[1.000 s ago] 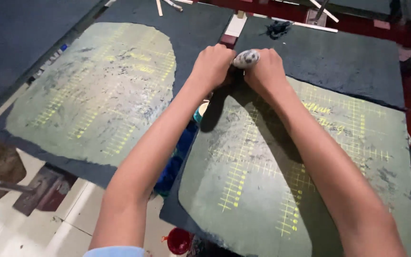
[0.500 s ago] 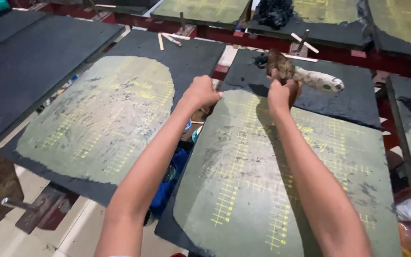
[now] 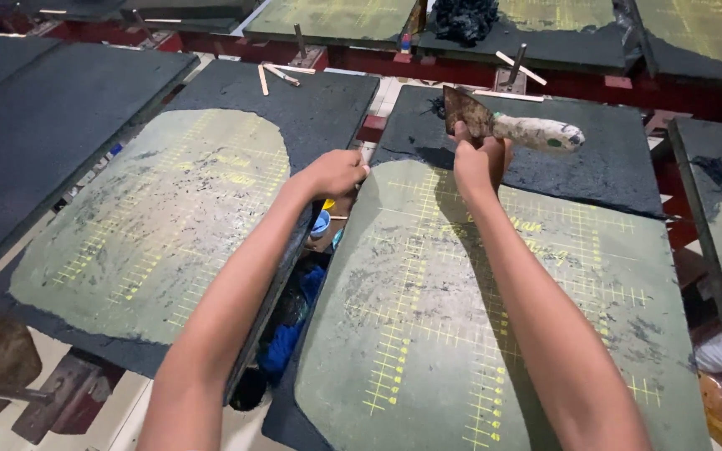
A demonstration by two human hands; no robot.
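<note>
- My right hand [image 3: 480, 160] is closed around a scraper [image 3: 511, 125], gripping it where the rusty blade meets the handle; the blade points up toward 11 o'clock and the paint-spattered pale handle runs off toward 3 o'clock.
- The scraper sits at 12 o'clock from the middle of the view, held just above the far edge of the near board [image 3: 495, 317], over its dark bare strip.
- My left hand [image 3: 333, 173] is curled shut at the board's far left corner, at 9 o'clock from my right hand; its fingers press the board's edge. I cannot tell whether it grips anything else.
- The near board is dark with a pale green coated patch marked with a yellow grid; both my forearms stretch across it from 6 o'clock.
- A second board [image 3: 160, 225] of the same kind lies at 9 o'clock, just beside the first, with a narrow gap between them.
- In that gap I see a small blue cup [image 3: 320, 224] and blue cloth [image 3: 290, 334] lower down.
- A few thin wooden sticks [image 3: 276, 75] lie on the far end of the left board, at 11 o'clock.
- A dark clump [image 3: 465, 18] rests on a far board at 12 o'clock.
</note>
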